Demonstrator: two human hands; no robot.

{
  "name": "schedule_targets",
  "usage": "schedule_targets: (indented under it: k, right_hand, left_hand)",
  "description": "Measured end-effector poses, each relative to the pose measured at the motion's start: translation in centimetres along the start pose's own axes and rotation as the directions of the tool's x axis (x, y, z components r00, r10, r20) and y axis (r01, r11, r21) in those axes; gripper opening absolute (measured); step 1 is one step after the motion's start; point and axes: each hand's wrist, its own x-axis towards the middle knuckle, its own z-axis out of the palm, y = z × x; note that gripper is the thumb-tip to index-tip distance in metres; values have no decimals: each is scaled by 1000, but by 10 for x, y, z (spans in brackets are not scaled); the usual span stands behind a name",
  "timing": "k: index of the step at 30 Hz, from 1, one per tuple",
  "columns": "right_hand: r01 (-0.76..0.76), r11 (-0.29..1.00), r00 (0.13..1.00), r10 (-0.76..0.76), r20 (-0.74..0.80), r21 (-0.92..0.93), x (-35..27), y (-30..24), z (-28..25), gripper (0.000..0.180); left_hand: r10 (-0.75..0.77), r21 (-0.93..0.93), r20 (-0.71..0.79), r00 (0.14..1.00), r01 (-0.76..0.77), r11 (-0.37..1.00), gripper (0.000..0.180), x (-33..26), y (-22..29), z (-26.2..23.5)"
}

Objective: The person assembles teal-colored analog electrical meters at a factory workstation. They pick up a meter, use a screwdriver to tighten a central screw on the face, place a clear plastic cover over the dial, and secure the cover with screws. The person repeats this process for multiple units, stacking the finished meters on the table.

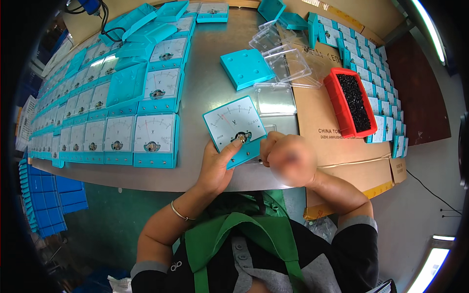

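Observation:
In my left hand (pixel 215 166) is a panel voltmeter (pixel 229 118) with a white dial face and a teal base. The thumb lies on its front, by the round metal part below the scale, and the fingers go behind it. My right hand (pixel 288 155) is closed close beside the meter's right lower edge. A blurred patch covers part of that hand, so what its fingers hold, if anything, is hidden. Just beyond the meter lie a teal housing (pixel 246 68), face down, and a clear plastic cover (pixel 276 100).
Rows of similar meters (pixel 154 134) fill the left of the metal table (pixel 210 46), with empty teal housings (pixel 128 83) on top. To the right, a red bin (pixel 337 105) of small black parts stands on cardboard (pixel 312 115). More clear covers (pixel 288 62) and stacked meters (pixel 366 63) lie beyond.

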Motion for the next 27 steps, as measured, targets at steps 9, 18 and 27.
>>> schedule_targets:
  k: [9, 18, 27]
  right_hand:
    - [12, 1000, 1000, -12, 18, 16, 7, 6, -1, 15]
    - [-220, 884, 973, 228, -29, -413, 19, -38, -23, 23]
    - [-369, 416, 892, 411, -190, -831, -6, -44, -38, 63]
  left_hand:
    - [14, 80, 41, 999, -18, 997, 37, -7, 19, -3]
    - [-60, 179, -10, 998, 61, 982, 39, -33, 39, -21]
    - [-18, 268, 47, 999, 5, 963, 40, -37, 42, -23]
